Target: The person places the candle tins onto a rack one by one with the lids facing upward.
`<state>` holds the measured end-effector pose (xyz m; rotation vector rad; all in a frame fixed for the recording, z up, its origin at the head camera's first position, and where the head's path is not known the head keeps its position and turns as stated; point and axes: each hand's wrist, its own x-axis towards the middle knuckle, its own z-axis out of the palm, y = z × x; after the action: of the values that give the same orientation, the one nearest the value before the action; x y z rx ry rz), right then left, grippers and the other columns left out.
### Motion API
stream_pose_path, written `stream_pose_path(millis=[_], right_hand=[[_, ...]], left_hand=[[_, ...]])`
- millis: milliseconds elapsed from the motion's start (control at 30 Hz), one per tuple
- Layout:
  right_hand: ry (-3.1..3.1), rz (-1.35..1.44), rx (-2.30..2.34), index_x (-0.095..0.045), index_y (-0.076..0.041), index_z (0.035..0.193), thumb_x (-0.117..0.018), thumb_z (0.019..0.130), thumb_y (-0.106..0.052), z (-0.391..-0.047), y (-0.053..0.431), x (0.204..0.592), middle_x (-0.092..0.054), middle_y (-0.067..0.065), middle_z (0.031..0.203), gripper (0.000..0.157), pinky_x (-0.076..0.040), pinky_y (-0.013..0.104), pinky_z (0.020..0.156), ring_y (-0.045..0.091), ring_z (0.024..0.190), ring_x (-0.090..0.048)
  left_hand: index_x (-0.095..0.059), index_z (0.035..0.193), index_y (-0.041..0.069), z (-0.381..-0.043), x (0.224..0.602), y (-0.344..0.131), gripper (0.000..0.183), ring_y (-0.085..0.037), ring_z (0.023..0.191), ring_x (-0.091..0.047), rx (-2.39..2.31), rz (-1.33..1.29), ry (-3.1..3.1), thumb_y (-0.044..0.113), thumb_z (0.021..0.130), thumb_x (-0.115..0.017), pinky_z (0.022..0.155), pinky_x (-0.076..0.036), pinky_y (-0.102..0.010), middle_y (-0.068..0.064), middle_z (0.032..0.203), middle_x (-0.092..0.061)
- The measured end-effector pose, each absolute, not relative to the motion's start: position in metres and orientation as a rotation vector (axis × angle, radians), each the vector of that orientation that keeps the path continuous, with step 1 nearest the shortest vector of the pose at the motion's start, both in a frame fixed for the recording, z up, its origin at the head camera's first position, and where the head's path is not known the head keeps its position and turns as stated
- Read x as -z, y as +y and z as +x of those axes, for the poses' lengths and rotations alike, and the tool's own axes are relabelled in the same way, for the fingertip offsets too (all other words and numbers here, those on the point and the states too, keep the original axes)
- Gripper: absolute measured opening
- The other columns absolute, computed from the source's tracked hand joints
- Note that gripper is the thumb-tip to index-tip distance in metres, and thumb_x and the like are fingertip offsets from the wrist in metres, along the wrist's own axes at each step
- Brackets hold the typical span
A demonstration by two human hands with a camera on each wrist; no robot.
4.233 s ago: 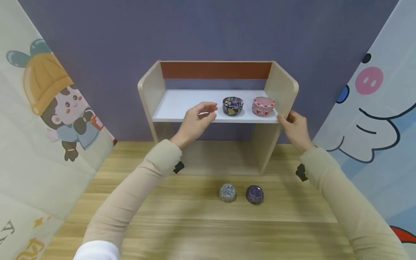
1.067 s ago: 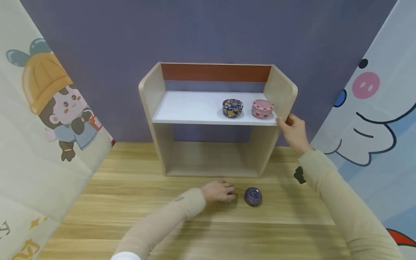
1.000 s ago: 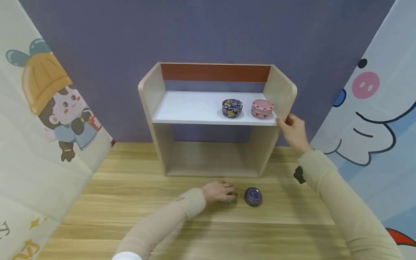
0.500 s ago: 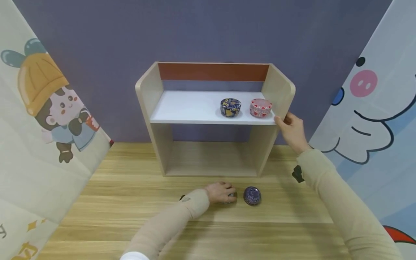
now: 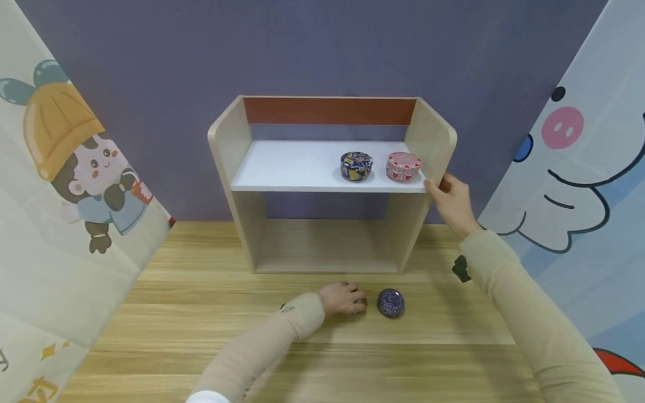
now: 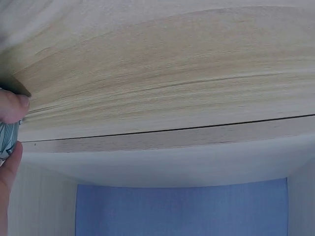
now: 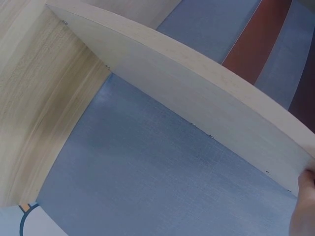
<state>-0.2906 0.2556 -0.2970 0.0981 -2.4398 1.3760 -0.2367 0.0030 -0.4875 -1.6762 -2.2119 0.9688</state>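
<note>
1. A blue-grey backdrop (image 5: 322,50) closes off the far side, with cartoon-printed panels on the left (image 5: 40,268) and right (image 5: 594,50).

2. A wood-grain counter (image 5: 252,347) carries the work, its planks running left to right.

3. A two-tier shelf unit (image 5: 216,162) stands upright at the counter's far middle, its front facing the person, an angle that seems to leave both levels within reach.

4. The right hand (image 5: 452,201) grips the unit's right side panel, thumb at the front edge beside the white board and fingers around the outer face, apparently to steady it.

5. The left hand (image 5: 342,298) reaches to the near counter, just in front of the unit, and pinches a small tin from both sides; the hold from above looks suited to something so low and round.

6. That tin, a pale blue-patterned round one (image 6: 7,140), is mostly hidden under the hand in the head view; whether it touches the counter cannot be told.

7. A navy-and-yellow tin (image 5: 356,166) and a pink heart-patterned tin (image 5: 403,166) sit upright on the right half of the white upper board (image 5: 287,168), apart, as if spaced in a row.

8. A purple patterned tin (image 5: 391,303) rests on the counter just right of the left hand, near enough to suggest a pair.
</note>
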Motion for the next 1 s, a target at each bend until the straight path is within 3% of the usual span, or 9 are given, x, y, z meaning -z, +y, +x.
stream_pose_path(millis=[267, 433, 733, 1000], right_hand=[[-2.44, 0.099, -1.385, -0.044, 0.002, 0.132, -0.049, 0.093, -0.035, -0.291, 0.255, 0.295, -0.052, 0.022, 0.128, 0.054, -0.045, 0.04, 0.097, 0.025, 0.111, -0.052], [-2.448, 0.099, -1.376, -0.044, 0.002, 0.132, -0.048, 0.093, -0.035, -0.291, 0.255, 0.296, -0.052, 0.022, 0.128, 0.054, -0.045, 0.039, 0.096, 0.025, 0.11, -0.052], [-2.44, 0.113, -1.383, -0.043, 0.002, 0.133, -0.048, 0.093, -0.035, -0.291, 0.256, 0.296, -0.052, 0.022, 0.128, 0.055, -0.045, 0.038, 0.096, 0.025, 0.111, -0.052], [-2.441, 0.108, -1.386, -0.043, 0.001, 0.133, -0.048, 0.093, -0.036, -0.289, 0.256, 0.297, -0.051, 0.022, 0.129, 0.055, -0.044, 0.041, 0.097, 0.027, 0.112, -0.052]], left_hand=[[-0.043, 0.13, 0.034, -0.236, 0.483, 0.005, 0.055, -0.012, 0.119, -0.045, -0.942, -1.638, -2.347, 0.024, 0.082, -0.066, 0.093, -0.046, -0.02, 0.007, 0.136, -0.041], [-0.043, 0.13, 0.033, -0.235, 0.479, 0.004, 0.055, -0.012, 0.118, -0.047, -0.917, -1.579, -2.412, 0.024, 0.081, -0.067, 0.091, -0.047, -0.02, 0.006, 0.136, -0.041], [-0.044, 0.132, 0.026, -0.229, 0.471, 0.002, 0.064, -0.018, 0.122, -0.046, -0.631, -1.451, -2.597, 0.009, 0.077, -0.071, 0.094, -0.047, -0.024, 0.0, 0.136, -0.042], [-0.049, 0.128, 0.018, -0.225, 0.467, -0.007, 0.062, -0.023, 0.118, -0.048, -0.146, -1.411, -2.664, 0.0, 0.072, -0.072, 0.092, -0.049, -0.028, -0.006, 0.131, -0.046]])
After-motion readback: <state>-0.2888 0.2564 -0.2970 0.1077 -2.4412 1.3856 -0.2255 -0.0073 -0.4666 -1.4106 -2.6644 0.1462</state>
